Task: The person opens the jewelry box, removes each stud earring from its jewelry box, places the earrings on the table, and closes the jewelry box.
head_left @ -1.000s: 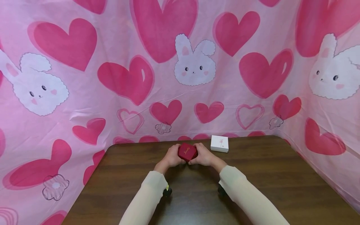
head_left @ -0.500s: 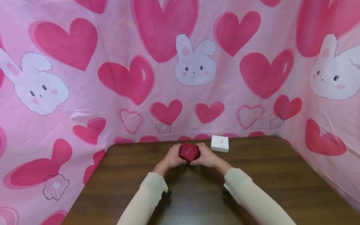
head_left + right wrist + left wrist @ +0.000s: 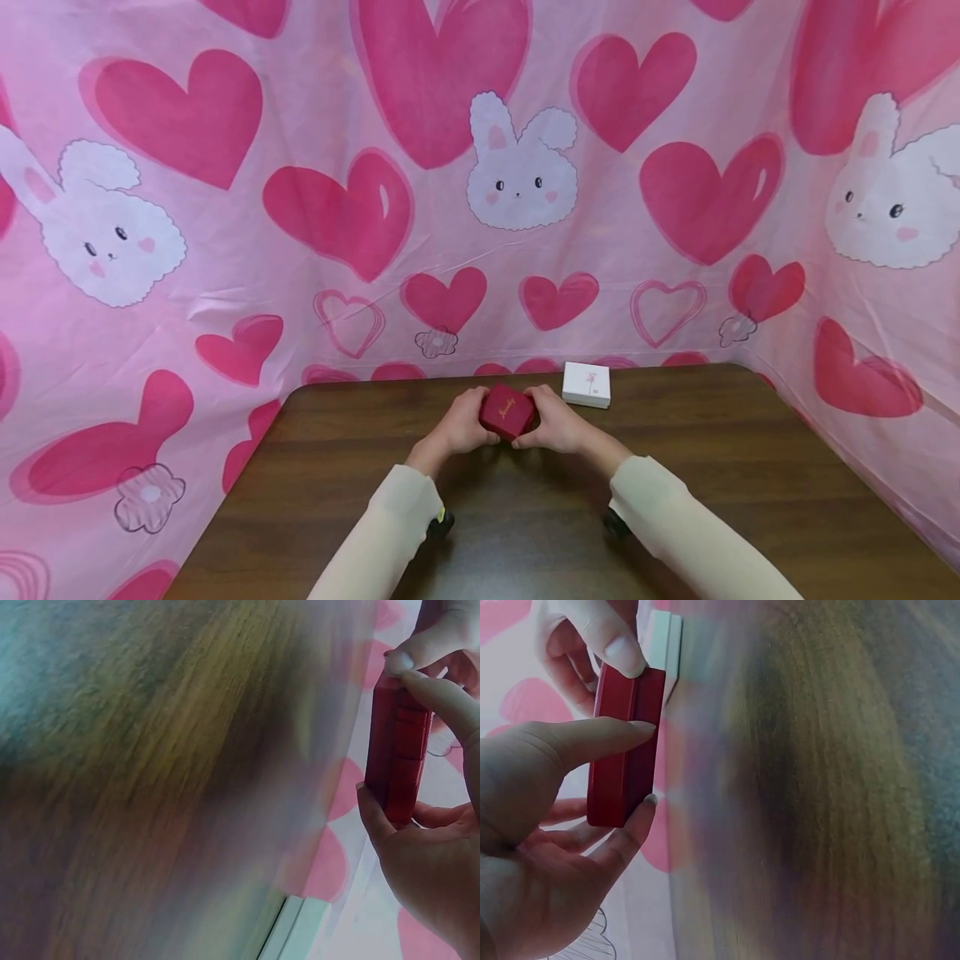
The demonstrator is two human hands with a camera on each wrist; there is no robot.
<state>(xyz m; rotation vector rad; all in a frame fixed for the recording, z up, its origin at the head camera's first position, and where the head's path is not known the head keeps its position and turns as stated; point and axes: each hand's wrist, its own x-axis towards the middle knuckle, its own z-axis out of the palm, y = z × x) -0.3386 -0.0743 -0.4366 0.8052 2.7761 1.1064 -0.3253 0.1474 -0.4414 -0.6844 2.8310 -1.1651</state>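
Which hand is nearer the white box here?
Right. The right hand is just left and in front of the white box; the left hand is farther left, across the red box.

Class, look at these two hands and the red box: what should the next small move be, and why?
Probably hold the red box steady with the left hand and gently try lifting its top with the right hand: the fingers of both hands grip it, the gold lettering on top faces up, and the box looks closed.
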